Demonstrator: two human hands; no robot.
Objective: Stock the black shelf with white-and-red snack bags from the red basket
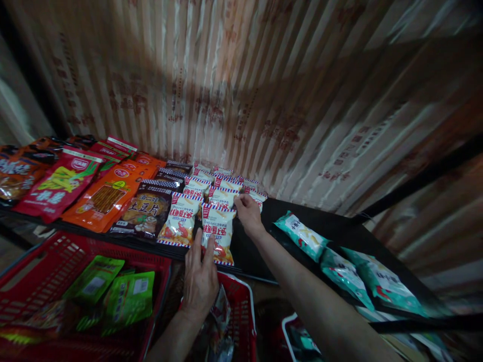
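At the front edge of the shelf (247, 254), the frontmost white packet (222, 229) lay between the left hand (200, 281), fingers parted, and the curled right hand (249, 216), its grip unclear.

This looks like a small shop or a storeroom stocked like one; the view does not settle which. Across the middle of the frame runs a black shelf (320, 219) with packaged snacks grouped by kind: pink-red packets (60, 183) and orange packets (109, 196) at left, dark brown bags (145, 208) and white bags (221, 229) in rows at centre, teal bags (302, 235) at right. Lower left, a red shopping-style basket (81, 246) holds green packets (130, 296). Behind, a ribbed wall (211, 75) printed with reddish characters suggests plain, makeshift premises.
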